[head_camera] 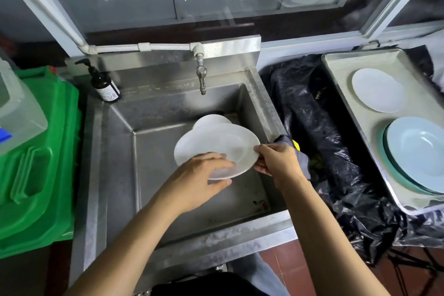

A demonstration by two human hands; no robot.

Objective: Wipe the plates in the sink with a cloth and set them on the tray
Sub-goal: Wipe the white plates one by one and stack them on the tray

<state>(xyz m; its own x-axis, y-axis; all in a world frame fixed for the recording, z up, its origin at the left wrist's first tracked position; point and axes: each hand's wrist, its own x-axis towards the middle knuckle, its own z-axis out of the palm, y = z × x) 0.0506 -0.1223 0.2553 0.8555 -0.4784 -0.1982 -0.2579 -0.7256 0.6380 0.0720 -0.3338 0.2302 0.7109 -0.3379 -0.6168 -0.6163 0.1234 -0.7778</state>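
Over the sink (125, 175), the left hand (199, 182) grips the white plate (216, 146) by its near rim, fingers curled around it. The right hand (278, 161) pinches its right edge, a dark cloth (301, 158) bunched beneath. Right of the sink, the tray (341, 72) carries plates.

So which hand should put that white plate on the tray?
Probably the right hand: it pinches the white plate on the edge nearest the tray, which lies on that side. The left hand grips the near rim, farther away.
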